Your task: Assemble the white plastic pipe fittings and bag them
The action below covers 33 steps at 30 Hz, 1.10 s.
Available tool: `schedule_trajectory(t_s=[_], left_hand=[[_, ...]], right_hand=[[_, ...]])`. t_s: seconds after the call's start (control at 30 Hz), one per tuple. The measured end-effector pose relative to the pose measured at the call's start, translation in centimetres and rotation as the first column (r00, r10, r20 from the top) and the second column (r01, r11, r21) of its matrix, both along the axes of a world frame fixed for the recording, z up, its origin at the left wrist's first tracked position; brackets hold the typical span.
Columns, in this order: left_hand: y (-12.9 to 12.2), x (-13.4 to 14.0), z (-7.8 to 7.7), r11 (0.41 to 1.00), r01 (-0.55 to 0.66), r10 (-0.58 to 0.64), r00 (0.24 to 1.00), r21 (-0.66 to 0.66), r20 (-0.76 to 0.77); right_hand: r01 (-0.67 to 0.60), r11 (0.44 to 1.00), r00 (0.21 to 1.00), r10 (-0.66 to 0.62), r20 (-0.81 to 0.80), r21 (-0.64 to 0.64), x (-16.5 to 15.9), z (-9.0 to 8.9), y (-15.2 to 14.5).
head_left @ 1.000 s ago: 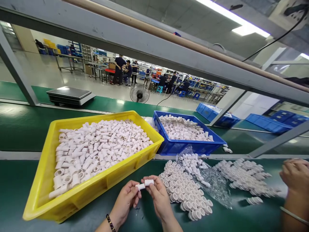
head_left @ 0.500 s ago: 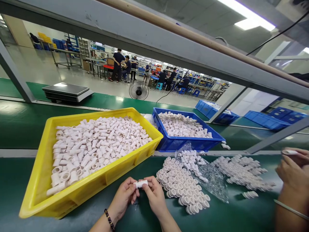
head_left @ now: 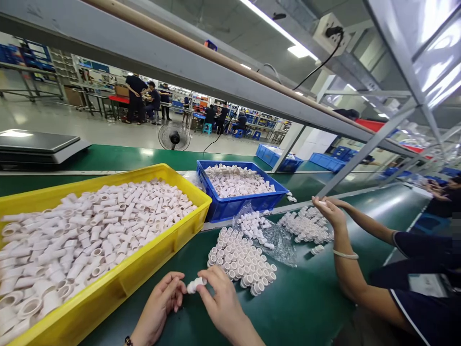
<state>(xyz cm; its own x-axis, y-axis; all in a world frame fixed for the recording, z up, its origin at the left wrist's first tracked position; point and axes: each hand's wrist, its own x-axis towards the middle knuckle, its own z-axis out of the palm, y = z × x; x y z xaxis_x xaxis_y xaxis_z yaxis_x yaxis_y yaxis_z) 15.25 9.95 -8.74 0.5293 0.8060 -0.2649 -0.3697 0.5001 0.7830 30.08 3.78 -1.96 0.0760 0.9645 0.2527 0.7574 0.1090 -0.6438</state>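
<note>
While the right hand (head_left: 223,302) gripped a white piece (head_left: 194,285) between thumb and fingers above the worktop (head_left: 295,307), the left hand (head_left: 162,300) was loosely curled at its other end, and whether it pinched the piece too, I could not tell. The piece was held low, between both hands, probably so that each could reach it easily. To the left stood the yellow bin (head_left: 144,266) with loose pieces (head_left: 108,230), and to the right lay the packed pieces (head_left: 241,259), seemingly arranged to keep both near.

On my feed I see a glossy floor (head_left: 120,133), a round fan (head_left: 174,136), shelves (head_left: 64,66) and a bright ceiling light (head_left: 298,51) above a grey beam (head_left: 158,61).
</note>
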Motion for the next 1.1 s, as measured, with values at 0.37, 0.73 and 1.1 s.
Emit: schedule_trajectory(t_s=[0.37,0.73,1.1], left_hand=[[0.0,-0.1,-0.1,0.994,-0.077,0.079,0.997,-0.074,0.014],[0.0,-0.1,-0.3,0.995,-0.073,0.073,0.997,-0.063,-0.005],[0.9,-0.7,-1.1,0.938,-0.33,0.329,0.944,-0.107,-0.033]], right_hand=[[0.321,0.945,0.818,-0.308,0.486,0.059,7.4,-1.6,-4.0],[0.316,0.937,0.881,-0.347,0.322,0.147,6.7,-1.3,-3.9],[-0.222,0.965,0.968,0.236,0.087,-0.142,-1.0,-4.4,1.8]])
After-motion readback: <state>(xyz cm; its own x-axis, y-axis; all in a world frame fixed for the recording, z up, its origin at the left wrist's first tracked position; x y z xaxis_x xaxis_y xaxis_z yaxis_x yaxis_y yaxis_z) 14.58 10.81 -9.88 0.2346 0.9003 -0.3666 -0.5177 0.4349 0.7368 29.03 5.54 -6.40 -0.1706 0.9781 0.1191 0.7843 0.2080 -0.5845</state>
